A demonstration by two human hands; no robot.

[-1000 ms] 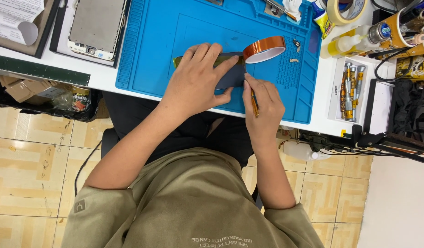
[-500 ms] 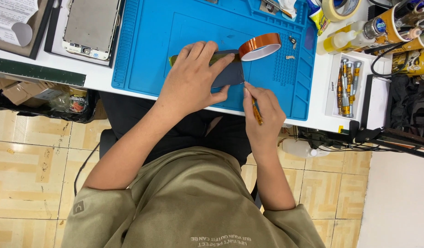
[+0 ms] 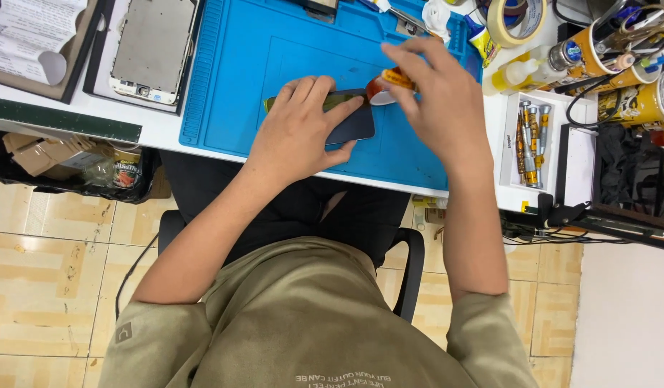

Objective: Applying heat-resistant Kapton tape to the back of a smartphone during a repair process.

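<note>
Left hand [image 3: 303, 133] lies flat, fingers spread, pressing down on a dark phone [image 3: 350, 123] that sits on the blue work mat [image 3: 231, 79]; your thumb hooks the phone's near edge, fingertips cover its far side. Phone lies near the middle of the mat, long side across your view, only its right end showing past the hand. Right hand [image 3: 443, 93] is raised just right of it, fingers pinched on an amber tape roll [image 3: 389, 82]; roll sits just beside the phone's top right corner, touching or not, cannot tell. Right hand is blurred, so the exact finger grip is unclear.

Around you: opened phone chassis [image 3: 152, 47] on a dark tray at the left of the white table [image 3: 167, 133], folded paper sheet [image 3: 30, 36] further left. Cream tape roll [image 3: 519, 18] at the top right, a small squeeze bottle [image 3: 522, 72] below it, a white tray of screwdriver bits [image 3: 529, 140] right of the mat. Cans with tools [image 3: 619, 57] at the far right. Black bag with scrap [image 3: 66, 162] hangs under the table's left edge.
</note>
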